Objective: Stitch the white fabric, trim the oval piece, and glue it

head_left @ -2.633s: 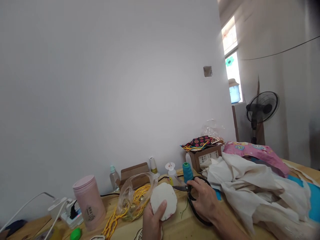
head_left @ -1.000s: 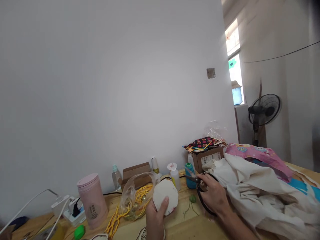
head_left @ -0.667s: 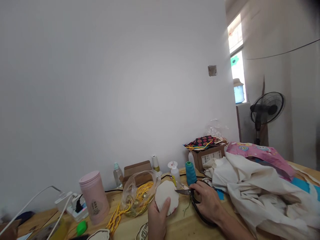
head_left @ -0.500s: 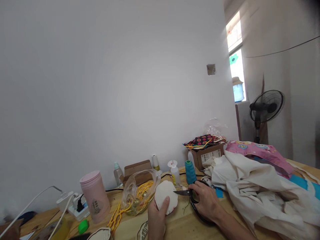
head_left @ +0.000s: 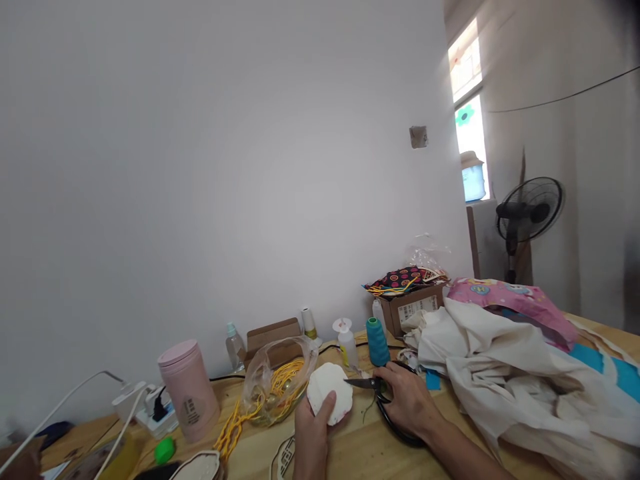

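In my left hand (head_left: pixel 314 427) is a flat white piece with a scalloped edge (head_left: pixel 331 392), pinched with the thumb on its face; what it is made of I cannot tell. My right hand (head_left: pixel 407 400) grips black-handled scissors (head_left: pixel 364 383), whose dark blades point left and reach the piece's right edge. A cone of teal thread (head_left: pixel 377 341) stands just beyond the scissors. Below the blades a thin dark thread lies on the wooden table (head_left: pixel 360 453).
Left of my hands are a clear bag with yellow cords (head_left: pixel 285 383) and a pink canister (head_left: pixel 187 390). White cloth (head_left: pixel 500 360) heaps up on the right, near a cardboard box (head_left: pixel 415 307). A white bottle (head_left: pixel 347 347) stands behind the piece. A wall (head_left: pixel 250 167) rises behind the table.
The white piece has turned slightly in my left hand, and the scissors stay at its right edge. The whole view has shifted a little, with everything sitting slightly further left.
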A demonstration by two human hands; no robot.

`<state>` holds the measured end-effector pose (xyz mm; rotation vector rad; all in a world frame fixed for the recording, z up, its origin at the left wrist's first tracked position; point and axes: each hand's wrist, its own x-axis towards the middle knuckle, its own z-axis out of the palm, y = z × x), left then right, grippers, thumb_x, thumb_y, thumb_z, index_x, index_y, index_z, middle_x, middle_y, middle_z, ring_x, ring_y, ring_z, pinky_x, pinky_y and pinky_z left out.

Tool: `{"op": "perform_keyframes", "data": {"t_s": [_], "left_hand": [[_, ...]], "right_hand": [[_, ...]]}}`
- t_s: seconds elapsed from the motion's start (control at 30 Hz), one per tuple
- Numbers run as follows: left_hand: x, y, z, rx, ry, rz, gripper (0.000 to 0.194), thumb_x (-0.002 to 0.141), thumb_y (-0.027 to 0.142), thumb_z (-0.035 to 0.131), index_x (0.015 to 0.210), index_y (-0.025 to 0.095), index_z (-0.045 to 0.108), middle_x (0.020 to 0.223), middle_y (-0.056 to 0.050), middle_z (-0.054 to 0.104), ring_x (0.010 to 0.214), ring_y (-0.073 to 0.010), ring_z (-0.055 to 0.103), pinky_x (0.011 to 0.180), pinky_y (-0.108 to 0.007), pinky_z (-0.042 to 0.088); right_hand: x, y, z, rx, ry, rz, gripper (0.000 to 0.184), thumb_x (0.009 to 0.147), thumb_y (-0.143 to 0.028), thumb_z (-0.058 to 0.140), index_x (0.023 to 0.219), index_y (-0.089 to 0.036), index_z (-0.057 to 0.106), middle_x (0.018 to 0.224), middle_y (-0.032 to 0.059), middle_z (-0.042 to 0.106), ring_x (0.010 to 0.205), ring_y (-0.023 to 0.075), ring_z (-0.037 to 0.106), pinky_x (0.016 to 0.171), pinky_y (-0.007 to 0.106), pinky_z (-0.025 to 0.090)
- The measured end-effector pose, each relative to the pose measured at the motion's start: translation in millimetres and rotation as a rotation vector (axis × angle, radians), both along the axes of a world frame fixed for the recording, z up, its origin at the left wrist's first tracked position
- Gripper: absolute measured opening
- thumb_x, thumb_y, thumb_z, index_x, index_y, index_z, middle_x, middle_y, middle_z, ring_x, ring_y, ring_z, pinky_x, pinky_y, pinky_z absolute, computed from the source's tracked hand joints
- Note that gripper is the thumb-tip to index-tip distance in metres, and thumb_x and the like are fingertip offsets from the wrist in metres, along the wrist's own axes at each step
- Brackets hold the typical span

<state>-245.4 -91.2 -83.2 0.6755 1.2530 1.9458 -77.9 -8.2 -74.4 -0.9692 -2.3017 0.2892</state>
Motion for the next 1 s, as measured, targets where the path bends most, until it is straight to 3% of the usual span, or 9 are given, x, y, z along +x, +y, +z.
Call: {"op": "perform_keyframes", "data": {"t_s": [0.17,0.33,0.57,0.73,1.0], "left_hand": [[2,-5,4.6,-0.024,0.045,0.015,0.048,0.052,0.030,0.076,0.091,0.008,0.063,0.086,-0.012,0.069,0.073,-0.0238,0.064,0.063,-0.035,0.054],[5,-3,8.1,0.002,0.034,-0.019,0.054,0.055,0.029,0.075,0.102,0.007,0.059,0.092,-0.013,0.068,0.075,-0.0219,0.063,0.065,-0.033,0.054],[7,-5,13.5,0.020,0.057,-0.025,0.059,0.055,0.032,0.075,0.106,0.009,0.057,0.092,-0.011,0.068,0.077,-0.0234,0.064,0.063,-0.031,0.054],[11,-8,15.3,0.029,0.069,-0.004,0.059,0.054,0.034,0.075,0.106,0.010,0.058,0.094,-0.011,0.068,0.080,-0.0241,0.063,0.067,-0.031,0.053],[13,-6,10.9,0.010,0.125,0.001,0.055,0.056,0.034,0.074,0.101,0.006,0.060,0.088,-0.013,0.069,0.077,-0.0248,0.063,0.068,-0.034,0.052]], "right_hand": [[0,-3,1.6,-0.025,-0.006,-0.022,0.031,0.063,-0.015,0.050,0.090,-0.023,0.063,0.084,0.0036,0.062,0.081,0.0186,0.058,0.066,0.024,0.039],[1,-7,7.8,-0.029,0.007,-0.070,0.030,0.064,-0.017,0.050,0.090,-0.024,0.064,0.084,0.0034,0.064,0.082,0.0191,0.059,0.066,0.024,0.039],[3,-6,9.0,0.050,0.017,-0.122,0.031,0.064,-0.015,0.050,0.091,-0.026,0.062,0.082,0.0016,0.062,0.077,0.0176,0.058,0.061,0.023,0.037],[4,-1,2.8,0.145,0.005,-0.096,0.034,0.066,-0.013,0.048,0.095,-0.025,0.060,0.084,0.0016,0.060,0.078,0.0173,0.057,0.061,0.023,0.038],[3,-1,1.7,0.093,0.002,-0.047,0.030,0.067,-0.016,0.049,0.093,-0.025,0.061,0.083,0.0013,0.061,0.078,0.0170,0.057,0.060,0.023,0.037]]}}
